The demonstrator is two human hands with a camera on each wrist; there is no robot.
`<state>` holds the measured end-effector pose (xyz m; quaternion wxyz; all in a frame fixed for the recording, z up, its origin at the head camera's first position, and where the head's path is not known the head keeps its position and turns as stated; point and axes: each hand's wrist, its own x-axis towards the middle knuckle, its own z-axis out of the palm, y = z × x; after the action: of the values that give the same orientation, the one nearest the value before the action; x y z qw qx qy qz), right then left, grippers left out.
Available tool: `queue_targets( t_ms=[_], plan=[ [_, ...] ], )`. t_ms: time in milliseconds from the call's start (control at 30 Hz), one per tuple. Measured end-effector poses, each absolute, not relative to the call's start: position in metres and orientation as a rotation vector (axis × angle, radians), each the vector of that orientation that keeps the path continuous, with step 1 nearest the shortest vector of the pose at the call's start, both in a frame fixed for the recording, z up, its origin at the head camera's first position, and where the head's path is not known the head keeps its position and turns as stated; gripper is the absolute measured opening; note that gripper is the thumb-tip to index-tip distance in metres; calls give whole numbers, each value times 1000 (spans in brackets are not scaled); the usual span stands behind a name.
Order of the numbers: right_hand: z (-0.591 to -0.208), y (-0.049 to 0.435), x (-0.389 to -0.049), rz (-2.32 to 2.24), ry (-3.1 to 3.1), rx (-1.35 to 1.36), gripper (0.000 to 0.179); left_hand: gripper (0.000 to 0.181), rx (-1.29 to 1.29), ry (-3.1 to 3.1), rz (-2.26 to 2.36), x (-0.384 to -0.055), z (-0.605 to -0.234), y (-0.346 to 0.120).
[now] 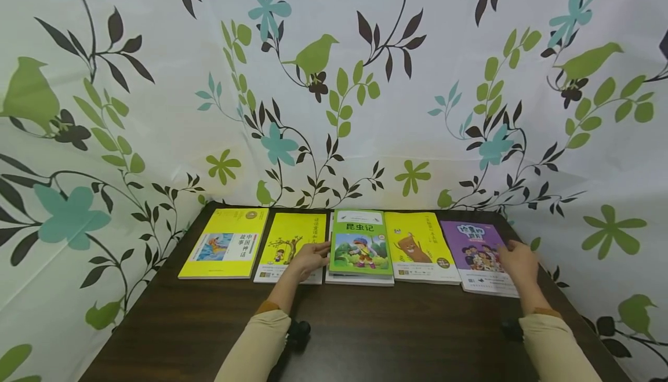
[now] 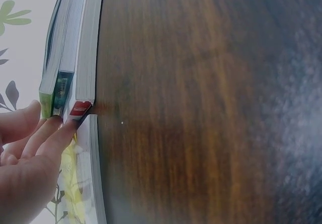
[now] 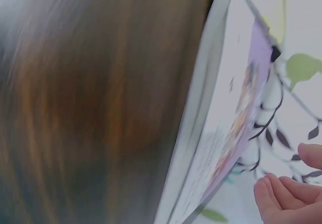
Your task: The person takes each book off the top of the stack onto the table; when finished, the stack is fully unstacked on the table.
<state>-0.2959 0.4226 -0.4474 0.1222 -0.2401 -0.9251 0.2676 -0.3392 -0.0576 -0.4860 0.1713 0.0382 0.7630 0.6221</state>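
Observation:
My left hand (image 1: 309, 260) is at the left side of a stack of books in the middle of the row. A green book (image 1: 360, 244) with a cartoon child lies on top of it. In the left wrist view, fairly straight fingers of the left hand (image 2: 37, 156) touch the spines of the stack, including a dark teal spine (image 2: 62, 90) and one with a red label (image 2: 80, 108). My right hand (image 1: 521, 263) is by the right edge of a purple book (image 1: 476, 254). The right wrist view shows its fingers (image 3: 271, 196) loosely bent, thumb apart, holding nothing.
Yellow books lie flat along the back of the dark table (image 1: 376, 330): one with a blue picture (image 1: 224, 243) at far left, one with a tree (image 1: 292, 237), one with a brown stump figure (image 1: 420, 246). Patterned cloth (image 1: 334, 127) rises behind and at both sides.

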Motion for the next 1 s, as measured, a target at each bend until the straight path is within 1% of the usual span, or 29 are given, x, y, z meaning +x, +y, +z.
queue_targets(
  t_ms=[167,300,433,567,833,1000],
  plan=[
    [-449,403,-301,894,-2708,-635,59,55,92,2161,1766,-340,-487,-57],
    [-445,383,-302,978,-2733,-523,62,55,91,2159,1766,-339,-487,-57],
    [-441,363,-302,1082,-2747,-433,61,55,103,2156,1767,-339,-488,-58],
    [-442,348,-304,1176,-2751,-411,62,55,118,2159,1762,-340,-490,-58],
    [-451,320,-311,1359,-2760,-334,64,54,93,2152,1768,-339,-489,-57],
    [-457,300,-314,1436,-2737,-258,60,55,98,2157,1766,-338,-486,-58]
  ],
)
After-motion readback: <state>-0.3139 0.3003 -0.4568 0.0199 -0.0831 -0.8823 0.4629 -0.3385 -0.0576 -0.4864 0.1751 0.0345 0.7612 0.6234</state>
